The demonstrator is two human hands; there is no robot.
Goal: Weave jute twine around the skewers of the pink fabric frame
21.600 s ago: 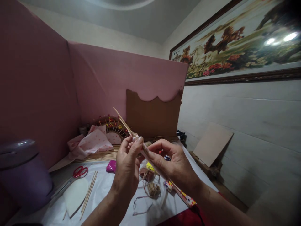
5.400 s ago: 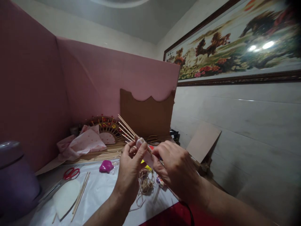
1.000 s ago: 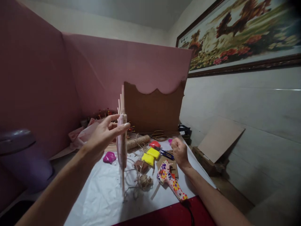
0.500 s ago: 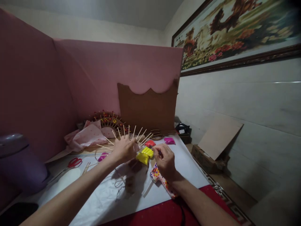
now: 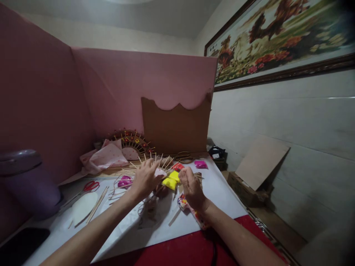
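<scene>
Palm down, the left hand (image 5: pixel 145 180) covers the near part of a stick fan (image 5: pixel 160 172), its fingers and thumb touching the pale pink piece at the centre; whether it grips or only presses, I cannot tell. Thin sticks radiate from beyond the fingers, away from the person. Just to the right, the right hand (image 5: pixel 191 186) is curled into a loose fist, and what it may hold is hidden.

Both forearms reach forward over the table (image 5: pixel 216 192), converging toward its middle; the right one passes above a flower-patterned tool (image 5: pixel 198 218), hiding part of it.

Among the containers, yellow packets (image 5: pixel 170 181) lie between the hands, with a red packet (image 5: pixel 178 167) just beyond. One magenta packet (image 5: pixel 201 164) sits farther back to the right, while a purple packet (image 5: pixel 124 181) rests left of the fan. At far left stands a purple lidded container (image 5: pixel 30 188), its contents out of sight. On the floor at right, a cardboard box (image 5: pixel 241 188) supports a tilted board (image 5: pixel 262 160).
</scene>
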